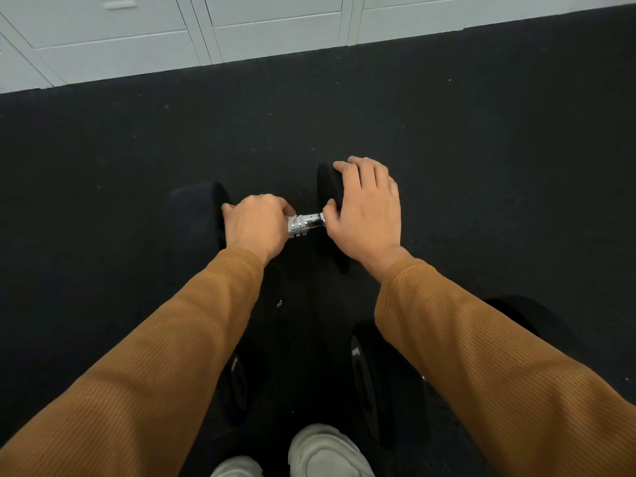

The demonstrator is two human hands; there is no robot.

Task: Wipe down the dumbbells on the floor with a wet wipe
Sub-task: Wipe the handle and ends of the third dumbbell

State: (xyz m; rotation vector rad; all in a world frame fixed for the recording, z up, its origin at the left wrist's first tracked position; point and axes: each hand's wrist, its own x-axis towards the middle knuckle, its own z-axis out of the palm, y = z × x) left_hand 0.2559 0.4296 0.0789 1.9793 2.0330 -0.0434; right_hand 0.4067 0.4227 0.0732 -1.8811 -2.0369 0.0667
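Note:
A black dumbbell lies across the dark floor, with its left head [194,215] and chrome handle [309,223] showing. My left hand [256,225] curls round the left part of the handle. A small white edge of the wet wipe [291,224] shows at its fingers, wrapped on the bar. My right hand [366,211] rests flat over the top of the right head [328,187], fingers spread and thumb against the head's inner face by the bar.
Nearer to me lie more black dumbbell heads [237,383] [364,383] [526,315], partly hidden by my orange sleeves. My light shoes [323,449] are at the bottom edge. Pale grey lockers [275,25] line the far side of the floor.

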